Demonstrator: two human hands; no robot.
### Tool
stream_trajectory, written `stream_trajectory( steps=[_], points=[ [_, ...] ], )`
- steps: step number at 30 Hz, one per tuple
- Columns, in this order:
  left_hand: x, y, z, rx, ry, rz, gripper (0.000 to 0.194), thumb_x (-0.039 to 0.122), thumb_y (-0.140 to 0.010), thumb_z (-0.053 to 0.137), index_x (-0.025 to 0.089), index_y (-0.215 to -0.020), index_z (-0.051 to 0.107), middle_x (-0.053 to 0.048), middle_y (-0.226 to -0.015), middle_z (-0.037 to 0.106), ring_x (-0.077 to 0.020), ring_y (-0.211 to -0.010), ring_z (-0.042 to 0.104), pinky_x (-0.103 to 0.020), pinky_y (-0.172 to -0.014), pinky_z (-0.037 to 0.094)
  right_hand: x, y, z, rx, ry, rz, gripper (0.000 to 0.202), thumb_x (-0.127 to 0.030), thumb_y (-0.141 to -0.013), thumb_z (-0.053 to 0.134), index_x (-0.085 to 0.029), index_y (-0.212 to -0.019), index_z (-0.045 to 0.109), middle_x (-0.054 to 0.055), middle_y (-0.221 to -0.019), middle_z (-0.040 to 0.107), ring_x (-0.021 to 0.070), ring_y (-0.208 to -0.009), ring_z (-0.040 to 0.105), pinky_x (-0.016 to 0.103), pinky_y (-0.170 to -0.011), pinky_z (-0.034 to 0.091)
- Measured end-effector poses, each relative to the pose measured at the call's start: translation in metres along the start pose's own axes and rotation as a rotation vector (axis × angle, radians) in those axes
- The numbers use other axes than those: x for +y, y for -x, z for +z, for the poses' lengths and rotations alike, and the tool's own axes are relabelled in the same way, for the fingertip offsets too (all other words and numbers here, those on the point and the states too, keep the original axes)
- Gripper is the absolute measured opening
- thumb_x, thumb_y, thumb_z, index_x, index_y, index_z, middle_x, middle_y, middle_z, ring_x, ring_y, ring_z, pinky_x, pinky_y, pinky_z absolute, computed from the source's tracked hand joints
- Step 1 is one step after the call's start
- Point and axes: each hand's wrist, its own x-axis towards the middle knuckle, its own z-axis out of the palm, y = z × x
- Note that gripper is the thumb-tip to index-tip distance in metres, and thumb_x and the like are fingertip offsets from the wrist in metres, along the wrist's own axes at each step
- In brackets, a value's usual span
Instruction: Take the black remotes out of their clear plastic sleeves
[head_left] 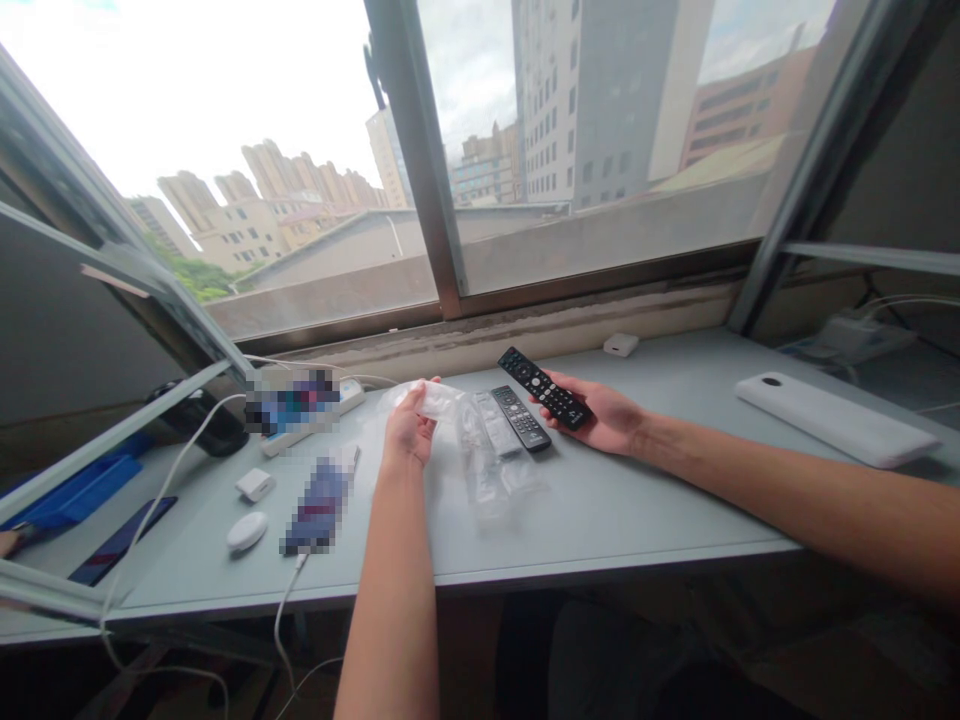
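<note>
Well left of the left fingers, a phone (319, 505) lies on the grey desk (637, 500). The left hand (409, 432) has thumb and fingers pinched on a clear plastic bag (444, 402). Just right of those fingers lie more clear wrappers (491, 490), then a black remote (523, 420), buttons up. The right hand (611, 415) has its fingers clamped round a second remote (550, 392), tilted. Well right of them lies a long white object (832, 415).
</note>
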Motion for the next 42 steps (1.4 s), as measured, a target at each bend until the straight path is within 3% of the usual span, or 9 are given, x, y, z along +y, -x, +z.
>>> stream_trajectory(
  steps=[7, 13, 21, 25, 31, 33, 38, 42],
  points=[
    [0.000, 0.002, 0.002, 0.011, 0.018, 0.003, 0.012, 0.013, -0.102, 0.067, 0.010, -0.110, 0.076, -0.008, -0.105, 0.083, -0.0083, -0.068, 0.072, -0.017, -0.060, 0.057, 0.002, 0.001, -0.003, -0.149, -0.002, -0.054, 0.014, -0.023, -0.108, 0.068, -0.018, -0.119, 0.075, 0.011, -0.113, 0.082, 0.0200, -0.102, 0.079, 0.029, -0.090, 0.066],
    [0.001, 0.002, 0.002, 0.018, 0.012, -0.006, 0.013, 0.012, -0.102, 0.065, 0.010, -0.109, 0.076, -0.008, -0.105, 0.083, -0.0076, -0.068, 0.071, -0.016, -0.059, 0.056, 0.005, 0.001, -0.004, -0.239, 0.030, -0.107, 0.033, -0.021, -0.091, 0.090, -0.019, -0.122, 0.080, 0.009, -0.126, 0.082, 0.0201, -0.119, 0.076, 0.031, -0.111, 0.058],
    [0.001, 0.001, 0.002, 0.024, 0.014, -0.001, 0.015, 0.012, -0.101, 0.067, 0.010, -0.113, 0.075, -0.009, -0.108, 0.083, -0.0084, -0.069, 0.072, -0.018, -0.060, 0.057, 0.005, 0.001, -0.002, -0.176, 0.224, -0.296, 0.041, -0.026, -0.081, 0.098, -0.021, -0.117, 0.080, 0.008, -0.132, 0.080, 0.0206, -0.116, 0.075, 0.038, -0.114, 0.055],
    [0.000, 0.000, 0.002, 0.023, 0.014, 0.006, 0.014, 0.012, -0.100, 0.068, 0.010, -0.112, 0.075, -0.009, -0.110, 0.083, -0.0087, -0.070, 0.073, -0.018, -0.060, 0.057, 0.008, 0.005, 0.000, -0.112, 0.477, -0.582, 0.049, -0.031, -0.078, 0.101, -0.022, -0.119, 0.076, 0.010, -0.132, 0.080, 0.0250, -0.115, 0.076, 0.044, -0.111, 0.057],
    [-0.002, -0.004, -0.001, 0.003, 0.010, 0.019, 0.017, 0.014, -0.098, 0.071, 0.011, -0.114, 0.076, -0.011, -0.111, 0.083, -0.0093, -0.070, 0.074, -0.018, -0.060, 0.057, 0.010, 0.016, 0.001, -0.070, 1.029, -1.096, 0.042, -0.030, -0.092, 0.090, -0.027, -0.132, 0.078, 0.011, -0.126, 0.078, 0.0302, -0.116, 0.073, 0.050, -0.108, 0.059],
    [-0.003, -0.005, -0.002, -0.008, 0.007, 0.021, 0.014, 0.015, -0.099, 0.070, 0.011, -0.111, 0.076, -0.011, -0.113, 0.083, -0.0095, -0.071, 0.074, -0.018, -0.060, 0.058, 0.011, 0.016, 0.000, -0.058, 1.116, -1.195, 0.043, -0.027, -0.095, 0.086, -0.030, -0.137, 0.078, 0.011, -0.123, 0.075, 0.0295, -0.114, 0.072, 0.049, -0.103, 0.061],
    [-0.002, -0.003, -0.001, 0.006, 0.012, 0.022, 0.012, 0.014, -0.099, 0.070, 0.012, -0.109, 0.076, -0.010, -0.110, 0.083, -0.0092, -0.072, 0.074, -0.016, -0.060, 0.057, 0.015, 0.016, 0.001, -0.073, 1.143, -1.207, 0.051, -0.028, -0.097, 0.085, -0.034, -0.146, 0.075, 0.009, -0.116, 0.070, 0.0257, -0.103, 0.072, 0.042, -0.092, 0.064],
    [-0.001, -0.001, 0.000, 0.013, 0.002, 0.016, 0.011, 0.014, -0.100, 0.069, 0.012, -0.107, 0.076, -0.010, -0.110, 0.083, -0.0085, -0.070, 0.073, -0.016, -0.059, 0.057, 0.017, 0.019, 0.003, -0.115, 1.098, -1.054, 0.058, -0.038, -0.097, 0.085, -0.027, -0.152, 0.070, 0.011, -0.123, 0.075, 0.0260, -0.104, 0.073, 0.042, -0.095, 0.062]
  ],
)
